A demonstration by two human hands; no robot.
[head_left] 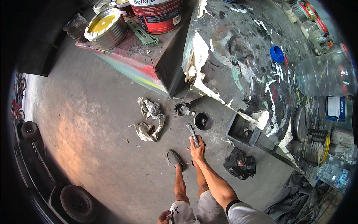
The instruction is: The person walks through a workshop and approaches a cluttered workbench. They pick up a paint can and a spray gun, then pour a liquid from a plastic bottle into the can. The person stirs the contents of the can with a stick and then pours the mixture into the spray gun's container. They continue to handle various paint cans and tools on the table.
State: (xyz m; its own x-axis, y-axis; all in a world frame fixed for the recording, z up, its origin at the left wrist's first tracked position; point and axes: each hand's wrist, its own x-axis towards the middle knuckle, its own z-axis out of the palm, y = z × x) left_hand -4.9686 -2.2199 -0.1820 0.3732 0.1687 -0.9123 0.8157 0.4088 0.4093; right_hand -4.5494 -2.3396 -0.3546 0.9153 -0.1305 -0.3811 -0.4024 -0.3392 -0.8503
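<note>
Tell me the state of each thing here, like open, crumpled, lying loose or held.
Right hand: closed around a gray tool.
Left hand: partly in view; open or closed, cannot tell.
Yellow-filled can: open, upright.
Red bucket: upright, top out of frame.
Blue cap: loose on the stained table.
Round dark container: open.
Pale cloth-like material: crumpled on the floor.
Black plastic bag: crumpled.

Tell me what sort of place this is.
Likely a vehicle paint workshop: a paint-splattered table, an open can of what looks like yellow paint, and a vehicle wheel at lower left.
</note>
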